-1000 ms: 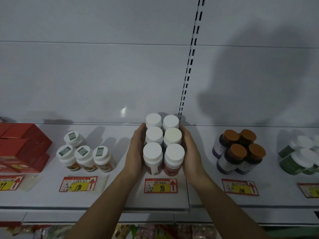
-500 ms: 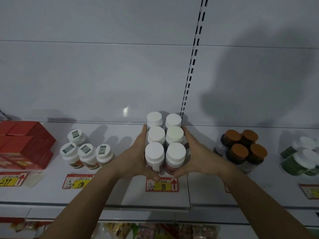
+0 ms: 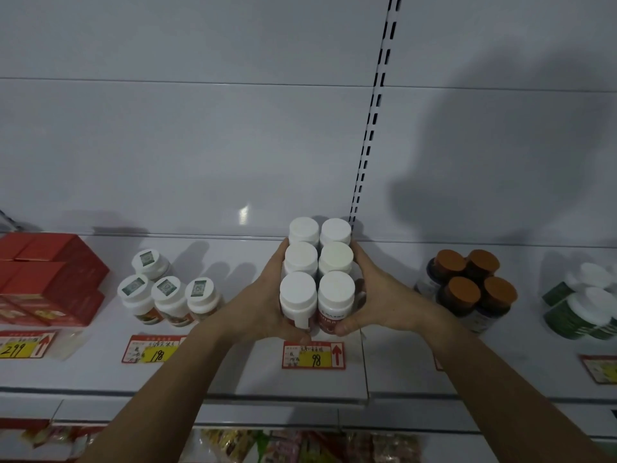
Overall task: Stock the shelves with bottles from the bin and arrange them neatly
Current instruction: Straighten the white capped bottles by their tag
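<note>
On the white shelf (image 3: pixel 233 379), left hand (image 3: pixel 263 315) and right hand (image 3: pixel 384 305) press six white-capped bottles (image 3: pixel 317 279) together above the price tag (image 3: pixel 313 355), apparently squaring them.

Red boxes (image 3: pixel 46 279) cut off by the left edge; green bottles (image 3: pixel 581 312) cut off by the right. Lower bodies of the rear white-capped bottles (image 3: pixel 319 262) hidden behind the front pair and both hands. Small print on the price tag (image 3: pixel 314 355) too fine to read. Packets (image 3: pixel 300 446) below the shelf (image 3: pixel 233 379) blurred, cropped by the bottom edge.
</note>
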Motion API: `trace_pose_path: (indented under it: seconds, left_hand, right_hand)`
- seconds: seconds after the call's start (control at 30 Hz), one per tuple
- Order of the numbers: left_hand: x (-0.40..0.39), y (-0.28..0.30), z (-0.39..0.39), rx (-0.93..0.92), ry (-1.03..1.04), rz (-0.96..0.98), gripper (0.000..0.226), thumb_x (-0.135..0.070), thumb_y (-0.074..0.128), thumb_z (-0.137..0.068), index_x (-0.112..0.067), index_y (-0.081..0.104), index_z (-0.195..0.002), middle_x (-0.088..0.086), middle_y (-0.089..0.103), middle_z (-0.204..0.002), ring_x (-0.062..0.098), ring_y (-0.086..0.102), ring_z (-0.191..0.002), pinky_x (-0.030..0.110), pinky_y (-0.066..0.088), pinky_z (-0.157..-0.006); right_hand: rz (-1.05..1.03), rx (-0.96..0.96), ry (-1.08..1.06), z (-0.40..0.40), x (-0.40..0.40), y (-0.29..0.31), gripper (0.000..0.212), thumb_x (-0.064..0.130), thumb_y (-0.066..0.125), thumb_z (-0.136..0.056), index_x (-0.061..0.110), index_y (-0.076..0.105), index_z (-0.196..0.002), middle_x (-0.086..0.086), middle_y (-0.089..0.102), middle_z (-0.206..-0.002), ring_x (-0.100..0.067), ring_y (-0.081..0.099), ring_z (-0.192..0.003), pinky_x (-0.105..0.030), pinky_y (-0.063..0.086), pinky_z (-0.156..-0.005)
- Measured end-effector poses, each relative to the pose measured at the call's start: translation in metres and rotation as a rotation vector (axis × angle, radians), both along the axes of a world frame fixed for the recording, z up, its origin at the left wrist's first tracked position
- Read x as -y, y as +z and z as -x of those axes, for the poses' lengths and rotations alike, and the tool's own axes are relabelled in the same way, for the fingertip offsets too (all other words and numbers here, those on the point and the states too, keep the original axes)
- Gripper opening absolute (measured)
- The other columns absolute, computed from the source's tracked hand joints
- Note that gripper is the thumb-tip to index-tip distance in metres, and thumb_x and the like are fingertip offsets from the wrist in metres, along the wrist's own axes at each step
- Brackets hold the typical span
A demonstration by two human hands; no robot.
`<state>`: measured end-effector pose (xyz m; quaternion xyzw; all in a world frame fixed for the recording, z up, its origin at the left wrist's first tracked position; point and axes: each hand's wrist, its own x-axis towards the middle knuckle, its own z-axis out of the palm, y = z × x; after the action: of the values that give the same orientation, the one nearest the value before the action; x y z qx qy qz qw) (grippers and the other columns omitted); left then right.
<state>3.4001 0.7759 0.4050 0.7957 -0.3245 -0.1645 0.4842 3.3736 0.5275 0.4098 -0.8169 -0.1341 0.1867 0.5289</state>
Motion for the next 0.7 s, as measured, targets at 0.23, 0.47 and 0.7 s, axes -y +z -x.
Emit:
trace_pose_path:
  seconds: [0.23,0.47,0.7]
  left_hand:
    - [0.003,-0.003,0.008,0.048,0.052,0.015,0.138,-0.016,0.097,-0.059,-0.033,0.0,-0.156,-0.022,0.031,-0.156,0.004,0.036,-0.143,0.027,0.044,-0.109]
    - [-0.023,-0.031,0.046,0.013,0.334,-0.052,0.145,-0.047,0.092,-0.053,-0.032,-0.007,-0.159,-0.04,0.028,-0.142,-0.014,0.055,-0.108,0.007,0.046,-0.086]
    - [-0.014,-0.045,0.057,0.129,0.441,0.004,0.108,-0.047,0.093,-0.058,-0.026,0.034,-0.146,-0.012,0.052,-0.136,0.003,0.059,-0.11,0.025,0.054,-0.09]
  right_hand:
    - [-0.015,0.013,-0.017,0.008,0.0,-0.004,0.143,0.017,0.098,-0.061,0.056,-0.003,-0.154,0.028,0.034,-0.157,-0.015,0.06,-0.124,-0.044,0.057,-0.097]
    - [0.194,0.14,-0.265,0.055,0.013,0.029,0.126,0.061,0.081,-0.059,0.04,0.008,-0.16,0.019,0.029,-0.157,0.001,0.06,-0.111,-0.03,0.058,-0.086]
    - [0.666,0.77,0.084,0.044,-0.044,0.094,0.04,0.046,0.06,-0.096,0.025,0.059,-0.13,0.005,0.057,-0.119,-0.006,0.046,-0.095,-0.025,0.04,-0.083]
